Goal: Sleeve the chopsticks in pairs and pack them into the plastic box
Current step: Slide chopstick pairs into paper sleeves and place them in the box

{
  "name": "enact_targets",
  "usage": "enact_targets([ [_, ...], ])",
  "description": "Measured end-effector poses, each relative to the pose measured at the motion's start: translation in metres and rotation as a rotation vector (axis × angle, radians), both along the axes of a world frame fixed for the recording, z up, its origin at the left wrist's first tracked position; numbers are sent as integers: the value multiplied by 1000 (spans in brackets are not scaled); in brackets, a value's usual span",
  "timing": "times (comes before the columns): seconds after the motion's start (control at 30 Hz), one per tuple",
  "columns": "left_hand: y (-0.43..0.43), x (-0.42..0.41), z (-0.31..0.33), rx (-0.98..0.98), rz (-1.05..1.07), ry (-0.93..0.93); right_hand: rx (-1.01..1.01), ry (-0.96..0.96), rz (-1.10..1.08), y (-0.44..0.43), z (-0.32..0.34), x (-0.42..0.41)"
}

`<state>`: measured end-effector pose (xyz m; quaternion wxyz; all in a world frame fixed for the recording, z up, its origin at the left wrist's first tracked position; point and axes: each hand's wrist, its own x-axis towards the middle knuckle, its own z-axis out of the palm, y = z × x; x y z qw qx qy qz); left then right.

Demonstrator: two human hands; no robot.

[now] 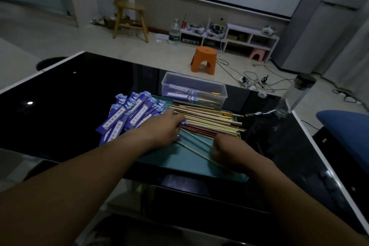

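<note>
Left hand: my left hand (166,129) lies knuckles-up at the near end of the chopstick heap (211,121), fingers curled; a blue sleeve (183,123) shows at the fingertips, so I judge it is pinched there.
Right hand: my right hand (229,151) is closed in a fist round the pale chopsticks (196,152), which slant across the teal tray (179,163) toward the left hand.
Stock: the sleeve pile (129,114) fans off the tray's left side onto the bench (79,96).
Plastic box: the plastic box (191,80) stands just behind the tray, open, with a few sleeved pairs inside.
Step, as I read it: feeding the tips into the sleeve mouth.
Risk, sleeve: I can't see the mouth under the fingers. If it is pinched flat, the tips may buckle or tear the paper.
Risk, pairing: the two sticks splay apart at the far ends, so one could miss the mouth.
Risk, heap: my left wrist rests against loose sticks, and a nudge may roll some off the tray's right edge.
Risk, bottle: the clear bottle (292,98) stands well apart at the bench's edge, and a wide swing to the box might tip it.
</note>
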<state>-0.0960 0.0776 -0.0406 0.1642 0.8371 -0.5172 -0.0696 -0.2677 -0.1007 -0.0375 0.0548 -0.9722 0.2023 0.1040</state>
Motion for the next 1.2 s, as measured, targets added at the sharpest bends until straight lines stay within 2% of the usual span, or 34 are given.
enact_targets([
  [0.1,2,-3,-2,-62,-75,-72,88,-123,41,3,9,-6],
  [0.3,6,-3,5,85,-58,-135,331,-300,2,1,20,-13],
  [0.37,3,-4,10,95,-53,-19,448,-400,-95,-4,24,-15],
  [0.43,-1,-4,15,30,-51,193,612,-569,-227,-6,26,-15],
  [0.53,-2,-14,19,-73,-12,397,1100,-854,-486,-2,24,-13],
  [0.6,-1,-21,17,-91,3,514,1356,-868,-584,7,21,-8],
  [0.67,-2,-31,15,-104,3,729,1466,-794,-582,17,17,-3],
  [0.73,-5,-38,18,-114,9,887,1459,-738,-523,23,18,1],
  [0.8,-6,-39,23,-124,4,982,1364,-753,-491,22,20,5],
  [0.93,-6,-29,23,-151,80,965,1276,-947,-604,9,31,6],
  [1.0,-7,-22,19,-203,129,1104,1298,-994,-627,3,39,3],
  [1.1,-6,-16,16,-219,93,1378,1346,-1002,-608,0,45,-1],
  [1.2,-3,-15,17,-176,36,1473,1351,-1004,-558,4,50,-2],
])
